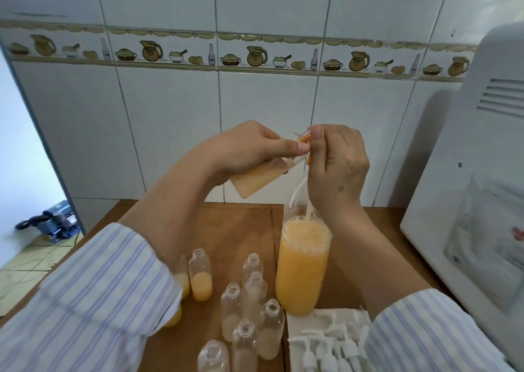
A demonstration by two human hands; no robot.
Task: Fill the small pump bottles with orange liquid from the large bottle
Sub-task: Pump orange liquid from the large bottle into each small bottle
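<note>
- Above the wooden tabletop (241, 230), both hands meet in front of a tiled wall (170, 102).
- Left hand (246, 147) grips a small bottle (255, 180), tilted with its base down-left and its neck up-right; it is mostly full of orange liquid.
- Right hand (337, 162) pinches a small orange part (305, 138) right at that bottle's neck, thumb and forefinger curled on it; a white tube (297, 190) hangs down from there.
- Below the right hand stands the large bottle (302, 266), upright, open and nearly full of foamy orange liquid; the tube's lower end reaches its mouth.
- Left of the large bottle stands a cluster of small open bottles (246, 309), some clear, some partly filled, two (200, 275) holding orange liquid.
- White pump heads (326, 343) lie in a heap on white paper just in front of the large bottle.
- Striped sleeves (99, 295) cover both forearms.
- White appliance (467, 173) sits at the right edge.
</note>
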